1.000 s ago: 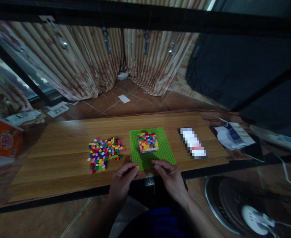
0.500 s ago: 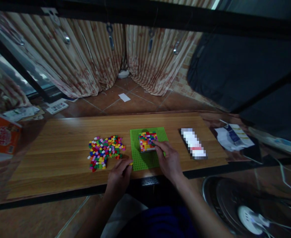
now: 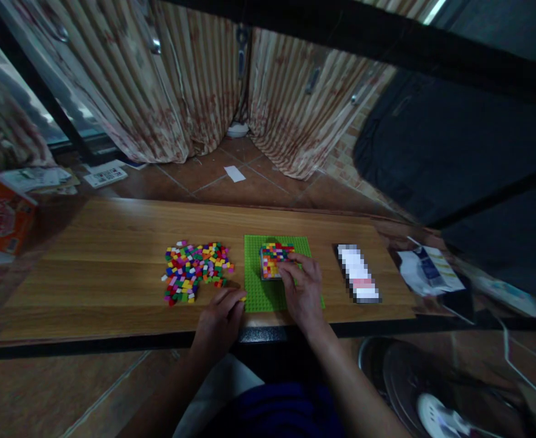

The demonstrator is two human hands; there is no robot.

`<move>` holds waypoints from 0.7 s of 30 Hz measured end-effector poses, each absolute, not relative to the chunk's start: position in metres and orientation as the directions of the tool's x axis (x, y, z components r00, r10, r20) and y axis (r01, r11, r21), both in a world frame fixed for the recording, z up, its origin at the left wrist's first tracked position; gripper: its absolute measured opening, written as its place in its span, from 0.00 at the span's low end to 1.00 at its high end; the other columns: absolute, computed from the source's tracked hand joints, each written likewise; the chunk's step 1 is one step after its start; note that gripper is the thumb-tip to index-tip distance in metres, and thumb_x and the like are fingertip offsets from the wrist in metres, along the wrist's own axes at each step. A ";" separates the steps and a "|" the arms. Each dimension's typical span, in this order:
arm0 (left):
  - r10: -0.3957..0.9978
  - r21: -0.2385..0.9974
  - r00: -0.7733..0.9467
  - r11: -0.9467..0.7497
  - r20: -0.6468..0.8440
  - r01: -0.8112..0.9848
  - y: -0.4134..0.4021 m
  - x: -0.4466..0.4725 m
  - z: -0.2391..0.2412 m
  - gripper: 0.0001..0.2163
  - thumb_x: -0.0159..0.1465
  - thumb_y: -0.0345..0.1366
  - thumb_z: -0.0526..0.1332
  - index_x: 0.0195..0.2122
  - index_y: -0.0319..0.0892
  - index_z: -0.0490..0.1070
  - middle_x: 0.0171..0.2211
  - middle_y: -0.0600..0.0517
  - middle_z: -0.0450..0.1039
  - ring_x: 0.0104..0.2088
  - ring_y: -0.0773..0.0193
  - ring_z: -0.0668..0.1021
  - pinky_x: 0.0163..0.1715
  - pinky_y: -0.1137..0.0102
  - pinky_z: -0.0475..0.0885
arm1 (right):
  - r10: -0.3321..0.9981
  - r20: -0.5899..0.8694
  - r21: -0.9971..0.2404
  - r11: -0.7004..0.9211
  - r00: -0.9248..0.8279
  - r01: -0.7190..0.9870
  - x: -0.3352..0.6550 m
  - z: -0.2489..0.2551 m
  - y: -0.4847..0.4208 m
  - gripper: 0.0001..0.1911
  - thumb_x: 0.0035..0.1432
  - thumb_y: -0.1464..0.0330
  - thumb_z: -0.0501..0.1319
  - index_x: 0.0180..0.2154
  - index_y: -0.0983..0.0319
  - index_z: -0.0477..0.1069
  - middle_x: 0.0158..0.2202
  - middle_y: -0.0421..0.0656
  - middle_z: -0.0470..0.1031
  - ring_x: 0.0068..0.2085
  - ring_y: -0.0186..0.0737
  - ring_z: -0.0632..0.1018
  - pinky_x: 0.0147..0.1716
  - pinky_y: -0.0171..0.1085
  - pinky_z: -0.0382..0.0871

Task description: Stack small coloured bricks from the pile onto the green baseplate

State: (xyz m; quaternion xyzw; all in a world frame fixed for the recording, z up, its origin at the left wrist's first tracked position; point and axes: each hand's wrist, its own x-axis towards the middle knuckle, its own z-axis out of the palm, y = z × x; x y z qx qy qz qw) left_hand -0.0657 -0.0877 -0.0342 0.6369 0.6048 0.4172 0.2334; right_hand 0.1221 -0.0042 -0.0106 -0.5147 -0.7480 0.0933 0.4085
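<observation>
A green studded baseplate (image 3: 253, 292) lies on the wooden table, carrying a raised block of small multicoloured toy bricks (image 3: 270, 258). Over the block's right side is my right hand (image 3: 305, 289), thumb and fingertips closed together against its top; anything pinched there is hidden. My left hand (image 3: 219, 316) rests by the baseplate's near left corner, closed, with a small yellow toy brick (image 3: 243, 298) between thumb and forefinger. Left of the baseplate spreads a loose pile of toy bricks (image 3: 194, 271) in many colours.
A phone (image 3: 358, 274) with a blurred-out screen lies right of the baseplate on the table (image 3: 89, 274). Papers (image 3: 429, 267) sit beyond the table's right end, an orange box (image 3: 5, 216) beyond its left. A white power strip (image 3: 436, 417) is at lower right.
The head view has shifted slightly. My right hand's fingertips have moved down and left over the block, toward its near edge. My left hand keeps the yellow brick in nearly the same place.
</observation>
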 end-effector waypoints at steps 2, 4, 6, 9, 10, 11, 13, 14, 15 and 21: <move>0.965 0.808 -0.083 -0.159 0.248 0.567 -0.088 -0.065 -0.033 0.10 0.65 0.34 0.56 0.43 0.47 0.76 0.40 0.48 0.77 0.42 0.60 0.79 0.42 0.68 0.74 | 0.854 0.515 -0.596 0.419 -0.075 0.685 0.123 -0.015 -0.004 0.08 0.63 0.65 0.59 0.37 0.52 0.79 0.50 0.44 0.71 0.52 0.46 0.71 0.51 0.52 0.65; 0.966 0.812 -0.085 -0.156 0.244 0.563 -0.088 -0.065 -0.033 0.10 0.65 0.35 0.56 0.43 0.47 0.76 0.41 0.48 0.77 0.42 0.60 0.79 0.43 0.68 0.75 | 0.875 0.483 -0.648 0.385 -0.035 0.657 0.124 -0.018 -0.004 0.08 0.62 0.64 0.60 0.38 0.52 0.79 0.52 0.44 0.69 0.54 0.47 0.69 0.52 0.52 0.64; 0.966 0.811 -0.086 -0.157 0.246 0.564 -0.088 -0.065 -0.033 0.10 0.65 0.34 0.56 0.43 0.47 0.76 0.41 0.48 0.77 0.41 0.61 0.79 0.43 0.68 0.75 | 0.902 0.432 -0.712 0.341 0.000 0.614 0.126 -0.020 -0.003 0.09 0.62 0.63 0.60 0.38 0.53 0.79 0.52 0.45 0.69 0.55 0.47 0.69 0.54 0.52 0.63; 0.964 0.808 -0.083 -0.164 0.254 0.566 -0.088 -0.065 -0.034 0.10 0.65 0.34 0.57 0.44 0.47 0.76 0.41 0.49 0.77 0.41 0.61 0.79 0.43 0.69 0.74 | 0.936 0.347 -0.818 0.269 0.064 0.509 0.125 -0.023 -0.002 0.09 0.60 0.62 0.61 0.38 0.55 0.79 0.51 0.46 0.70 0.54 0.47 0.70 0.54 0.51 0.64; 0.963 0.808 -0.081 -0.167 0.256 0.565 -0.088 -0.066 -0.035 0.10 0.65 0.34 0.57 0.44 0.47 0.76 0.41 0.49 0.77 0.41 0.61 0.79 0.43 0.69 0.74 | 0.943 0.321 -0.849 0.247 0.084 0.468 0.124 -0.023 -0.001 0.09 0.59 0.62 0.61 0.37 0.56 0.79 0.51 0.47 0.70 0.53 0.47 0.71 0.53 0.51 0.65; 0.963 0.808 -0.079 -0.168 0.256 0.565 -0.088 -0.066 -0.036 0.10 0.65 0.34 0.57 0.44 0.47 0.75 0.41 0.49 0.77 0.42 0.61 0.79 0.43 0.69 0.74 | 0.950 0.297 -0.874 0.228 0.100 0.430 0.123 -0.023 -0.001 0.09 0.58 0.63 0.62 0.36 0.57 0.79 0.50 0.47 0.71 0.52 0.46 0.72 0.53 0.50 0.65; 0.964 0.810 -0.080 -0.166 0.253 0.562 -0.088 -0.066 -0.036 0.10 0.65 0.34 0.57 0.44 0.47 0.75 0.41 0.49 0.77 0.42 0.60 0.79 0.43 0.69 0.74 | 0.958 0.258 -0.907 0.198 0.121 0.371 0.121 -0.022 0.000 0.08 0.57 0.64 0.62 0.35 0.58 0.79 0.48 0.47 0.72 0.51 0.45 0.73 0.52 0.49 0.65; 0.964 0.811 -0.082 -0.164 0.251 0.562 -0.088 -0.066 -0.036 0.10 0.65 0.34 0.57 0.44 0.47 0.75 0.41 0.49 0.77 0.42 0.60 0.79 0.44 0.69 0.74 | 0.961 0.244 -0.918 0.185 0.129 0.352 0.120 -0.022 0.001 0.08 0.56 0.64 0.62 0.35 0.58 0.79 0.47 0.47 0.73 0.51 0.45 0.73 0.53 0.49 0.65; 0.965 0.810 -0.084 -0.160 0.248 0.564 -0.088 -0.066 -0.036 0.10 0.64 0.34 0.57 0.44 0.47 0.75 0.41 0.49 0.77 0.42 0.60 0.79 0.44 0.69 0.73 | 0.964 0.230 -0.926 0.173 0.137 0.336 0.119 -0.022 0.001 0.07 0.55 0.65 0.63 0.35 0.58 0.79 0.46 0.46 0.73 0.51 0.45 0.73 0.53 0.49 0.65; 0.966 0.814 -0.084 -0.159 0.246 0.559 -0.088 -0.066 -0.036 0.10 0.64 0.34 0.58 0.43 0.47 0.76 0.41 0.49 0.77 0.43 0.60 0.79 0.44 0.69 0.73 | 0.970 0.163 -0.968 0.122 0.180 0.218 0.119 -0.023 0.003 0.06 0.52 0.66 0.63 0.33 0.59 0.79 0.45 0.45 0.74 0.50 0.45 0.73 0.53 0.49 0.64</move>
